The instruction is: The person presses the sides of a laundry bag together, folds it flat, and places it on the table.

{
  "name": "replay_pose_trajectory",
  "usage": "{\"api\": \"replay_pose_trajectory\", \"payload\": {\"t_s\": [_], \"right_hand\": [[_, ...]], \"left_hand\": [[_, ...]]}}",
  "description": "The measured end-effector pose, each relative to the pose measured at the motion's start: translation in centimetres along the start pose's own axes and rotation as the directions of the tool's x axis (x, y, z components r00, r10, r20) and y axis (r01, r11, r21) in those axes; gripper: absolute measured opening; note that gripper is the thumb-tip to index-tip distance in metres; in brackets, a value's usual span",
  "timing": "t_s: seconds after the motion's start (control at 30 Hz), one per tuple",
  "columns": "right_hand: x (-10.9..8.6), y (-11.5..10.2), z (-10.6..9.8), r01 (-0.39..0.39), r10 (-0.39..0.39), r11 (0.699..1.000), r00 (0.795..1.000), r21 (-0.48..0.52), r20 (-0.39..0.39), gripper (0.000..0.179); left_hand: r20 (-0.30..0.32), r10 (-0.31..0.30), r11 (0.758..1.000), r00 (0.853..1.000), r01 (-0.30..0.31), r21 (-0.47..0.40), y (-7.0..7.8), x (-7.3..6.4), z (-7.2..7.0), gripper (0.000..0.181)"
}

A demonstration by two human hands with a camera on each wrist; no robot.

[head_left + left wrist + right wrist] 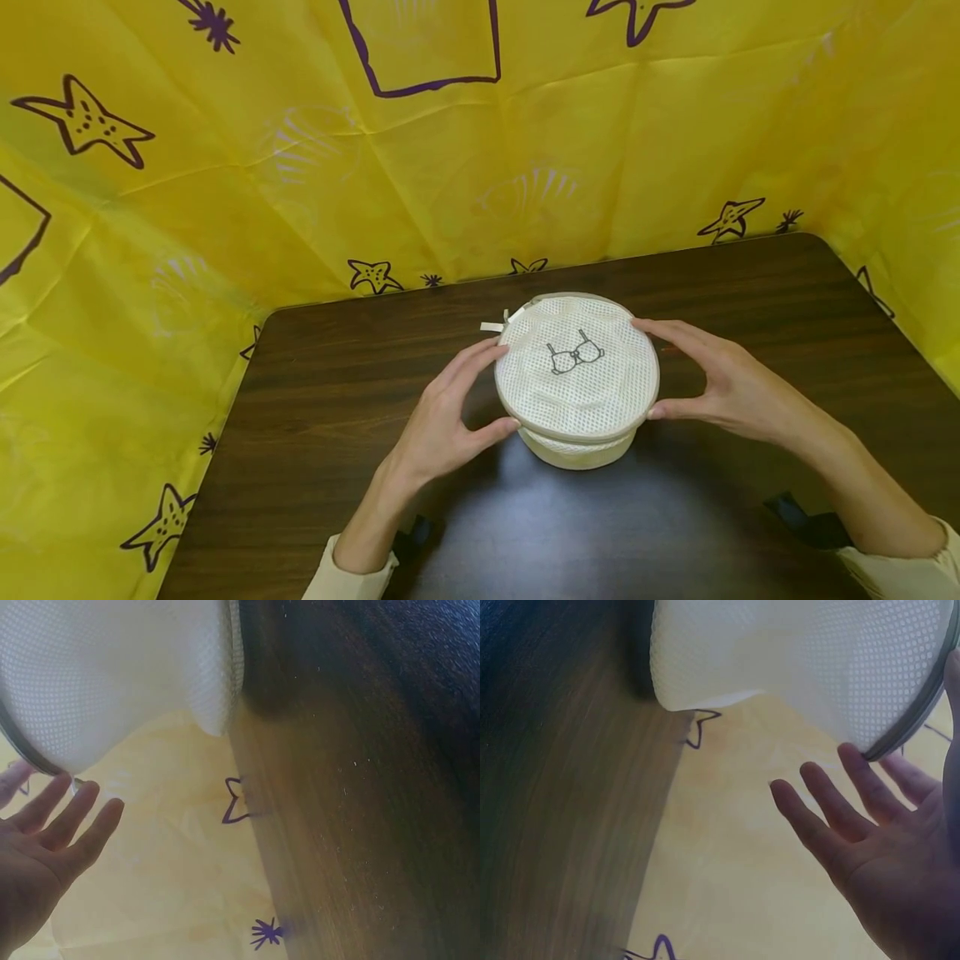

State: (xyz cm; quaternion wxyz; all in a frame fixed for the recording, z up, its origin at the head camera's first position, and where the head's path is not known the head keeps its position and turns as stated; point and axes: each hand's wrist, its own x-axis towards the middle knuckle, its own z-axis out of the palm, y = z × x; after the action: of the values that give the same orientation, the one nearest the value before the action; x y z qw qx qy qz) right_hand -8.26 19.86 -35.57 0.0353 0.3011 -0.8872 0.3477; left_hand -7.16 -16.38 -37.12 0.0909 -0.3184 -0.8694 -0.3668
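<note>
Down at the bottom edge of the head view, two pale sleeve cuffs [352,575] poking in, forearms angling up toward the middle. Just past those, left hand [442,417] at centre-left and right hand [723,383] at centre-right, both spread wide with fairly straight fingers, cupping opposite sides of a round mesh laundry bag [577,375]. Thumbs and fingertips touching the bag's grey rim, not really curled round it. Bag sitting dead centre of the frame on the dark wood surface [337,367], white netting on top with a little bra outline printed on it, cream base underneath, small zipper tab [492,326] sticking out at its upper left. Same story in the wrist views: mesh filling the top of each frame, open fingers [71,817] lower left in one and fingers [817,817] lower right in the other, right by the rim. Furthest back, yellow sheet [225,167] with purple starfish doodles wrapping round the surface on all far sides.
</note>
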Motion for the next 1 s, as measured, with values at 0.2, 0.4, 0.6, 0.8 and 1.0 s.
{"api": "replay_pose_trajectory", "payload": {"t_s": [0.2,0.4,0.6,0.8,1.0], "right_hand": [[-0.03,0.22,0.04,0.007,-0.007,1.0,1.0,0.004,-0.002,0.1],[-0.03,0.43,0.18,0.005,-0.005,1.0,1.0,0.017,0.003,0.098],[-0.02,0.71,0.35,-0.003,0.003,0.999,1.0,0.041,0.015,0.096],[-0.02,0.83,0.36,-0.022,0.021,0.999,0.999,0.04,0.027,0.096],[-0.01,1.01,0.42,-0.022,0.021,0.999,0.999,0.04,0.028,0.096]], "left_hand": [[0.002,-0.011,1.0,1.0,0.011,-0.002,-0.1,0.0,0.08,0.077],[0.007,-0.02,1.0,1.0,0.02,-0.017,-0.17,-0.06,0.17,0.074],[0.009,-0.032,0.999,0.999,0.032,-0.022,-0.21,-0.08,0.3,0.074],[0.018,-0.05,0.999,0.999,0.05,-0.02,-0.25,-0.15,0.44,0.075],[0.028,-0.061,0.998,0.998,0.061,-0.011,-0.38,-0.15,0.59,0.076]]}}
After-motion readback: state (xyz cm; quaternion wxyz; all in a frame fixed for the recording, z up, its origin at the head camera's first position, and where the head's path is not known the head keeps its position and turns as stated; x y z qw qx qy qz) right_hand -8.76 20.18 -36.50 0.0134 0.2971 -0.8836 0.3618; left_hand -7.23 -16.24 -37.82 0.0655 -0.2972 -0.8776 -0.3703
